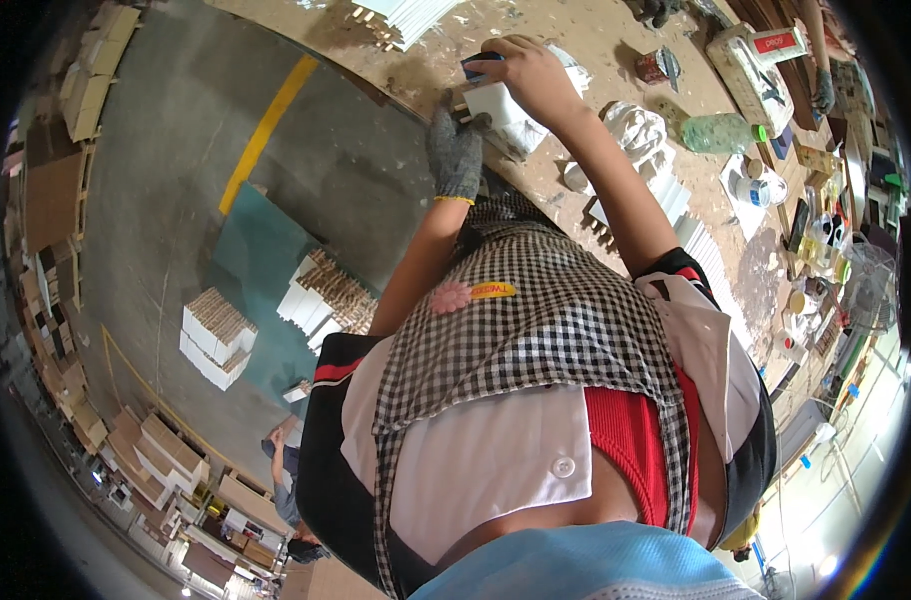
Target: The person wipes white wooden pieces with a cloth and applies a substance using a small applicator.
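Observation:
My left hand point(456, 155), in a grey knit glove, grips the near left end of a white-painted piece point(498, 104) at the workbench's edge. Its thumb and fingers close around that end. Over the same piece reaches my bare right hand point(538, 82), fingers bent around a small dark blue block point(481, 64) at the piece's far edge. The block's exact kind cannot be made out. White wrapping or cloth point(573, 72) lies just beyond my right hand, partly hidden by it.
On the workbench point(586, 25) are white strips point(406, 18), a stained tin point(659, 67), a crumpled white cloth point(636, 128) and a green bottle point(721, 134). A co-worker's gloved hand point(824, 92) shows at the far right. White stacks point(218, 335) stand on the floor, left.

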`<state>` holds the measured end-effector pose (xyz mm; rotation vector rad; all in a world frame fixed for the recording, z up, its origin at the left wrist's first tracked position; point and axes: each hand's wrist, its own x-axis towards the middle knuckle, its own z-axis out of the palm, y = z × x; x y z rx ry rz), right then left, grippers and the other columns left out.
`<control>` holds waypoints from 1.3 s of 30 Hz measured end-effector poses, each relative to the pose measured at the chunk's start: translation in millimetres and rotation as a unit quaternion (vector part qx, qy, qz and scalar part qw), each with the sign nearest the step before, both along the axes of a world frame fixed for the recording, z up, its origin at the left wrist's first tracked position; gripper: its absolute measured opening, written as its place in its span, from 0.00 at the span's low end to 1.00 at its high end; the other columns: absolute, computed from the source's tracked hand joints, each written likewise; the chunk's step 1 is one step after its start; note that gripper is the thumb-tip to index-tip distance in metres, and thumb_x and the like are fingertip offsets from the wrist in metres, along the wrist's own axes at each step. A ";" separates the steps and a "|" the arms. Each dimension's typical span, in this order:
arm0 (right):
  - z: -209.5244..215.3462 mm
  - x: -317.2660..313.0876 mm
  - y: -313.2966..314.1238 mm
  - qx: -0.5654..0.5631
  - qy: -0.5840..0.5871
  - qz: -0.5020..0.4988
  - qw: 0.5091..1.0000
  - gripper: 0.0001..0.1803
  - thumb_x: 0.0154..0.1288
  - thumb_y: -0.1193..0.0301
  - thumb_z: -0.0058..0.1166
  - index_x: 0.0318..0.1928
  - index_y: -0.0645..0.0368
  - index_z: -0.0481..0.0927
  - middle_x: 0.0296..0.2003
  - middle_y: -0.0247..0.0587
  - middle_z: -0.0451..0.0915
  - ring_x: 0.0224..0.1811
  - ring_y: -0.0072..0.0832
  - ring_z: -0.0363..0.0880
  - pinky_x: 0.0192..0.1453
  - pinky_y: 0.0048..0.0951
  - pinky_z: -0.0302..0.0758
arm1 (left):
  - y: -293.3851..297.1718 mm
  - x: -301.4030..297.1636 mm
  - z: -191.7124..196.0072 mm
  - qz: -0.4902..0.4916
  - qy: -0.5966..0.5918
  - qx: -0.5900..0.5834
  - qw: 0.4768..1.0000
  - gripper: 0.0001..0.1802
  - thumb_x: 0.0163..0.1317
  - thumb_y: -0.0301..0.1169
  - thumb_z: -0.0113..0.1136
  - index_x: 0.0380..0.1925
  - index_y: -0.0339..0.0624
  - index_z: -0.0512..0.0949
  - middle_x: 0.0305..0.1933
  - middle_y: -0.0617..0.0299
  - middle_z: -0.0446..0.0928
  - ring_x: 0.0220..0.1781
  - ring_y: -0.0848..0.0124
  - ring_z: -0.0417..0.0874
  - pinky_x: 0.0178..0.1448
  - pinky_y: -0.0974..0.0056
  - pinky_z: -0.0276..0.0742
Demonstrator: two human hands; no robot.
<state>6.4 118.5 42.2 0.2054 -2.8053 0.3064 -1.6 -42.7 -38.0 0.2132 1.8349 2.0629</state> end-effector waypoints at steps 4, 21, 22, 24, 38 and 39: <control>-5.1 14.0 -20.4 -0.022 0.010 -0.001 1.000 0.21 0.63 0.75 0.53 0.53 0.41 0.86 0.48 0.39 0.83 0.48 0.40 0.82 0.55 0.38 0.79 | -1.9 -11.1 -13.1 0.051 -0.356 0.362 0.860 0.27 0.61 0.25 0.67 0.60 0.33 0.73 0.52 0.54 0.80 0.49 0.67 0.81 0.50 0.63 0.82; -5.5 74.3 17.3 -0.068 0.078 -0.198 0.975 0.22 0.63 0.73 0.59 0.58 0.46 0.82 0.41 0.47 0.80 0.42 0.44 0.80 0.47 0.41 0.78 | -9.6 -0.6 17.8 -0.023 -0.023 -0.022 0.999 0.30 0.61 0.25 0.65 0.64 0.32 0.70 0.54 0.54 0.79 0.52 0.68 0.80 0.56 0.63 0.78; -11.2 76.6 20.0 -0.068 0.056 -0.225 0.970 0.24 0.63 0.72 0.63 0.60 0.44 0.83 0.42 0.43 0.80 0.46 0.40 0.78 0.51 0.39 0.77 | -9.8 -0.7 23.5 -0.030 -0.013 -0.047 0.998 0.29 0.61 0.25 0.66 0.63 0.33 0.71 0.54 0.55 0.79 0.53 0.68 0.79 0.56 0.63 0.78; -16.4 87.0 41.0 -0.096 0.044 -0.276 0.955 0.22 0.63 0.71 0.63 0.59 0.45 0.83 0.42 0.44 0.80 0.45 0.41 0.78 0.50 0.39 0.77 | -10.2 -1.7 22.2 -0.027 -0.022 -0.040 0.999 0.29 0.61 0.26 0.66 0.62 0.33 0.72 0.54 0.55 0.79 0.52 0.68 0.80 0.56 0.63 0.78; 0.9 59.3 9.7 -0.254 0.006 -0.095 0.963 0.22 0.58 0.77 0.63 0.55 0.46 0.86 0.47 0.43 0.82 0.48 0.42 0.80 0.53 0.40 0.79 | -43.7 -75.5 -89.0 -0.091 -0.266 0.030 0.959 0.30 0.77 0.50 0.46 0.59 0.31 0.73 0.55 0.50 0.81 0.51 0.60 0.83 0.55 0.63 0.80; -1.8 53.9 1.4 -0.234 0.006 -0.057 0.971 0.23 0.58 0.76 0.63 0.55 0.47 0.86 0.47 0.42 0.82 0.49 0.41 0.80 0.54 0.40 0.78 | -35.0 -72.7 -77.6 -0.068 -0.325 0.048 0.942 0.29 0.77 0.49 0.46 0.57 0.31 0.74 0.53 0.51 0.81 0.51 0.62 0.83 0.54 0.62 0.81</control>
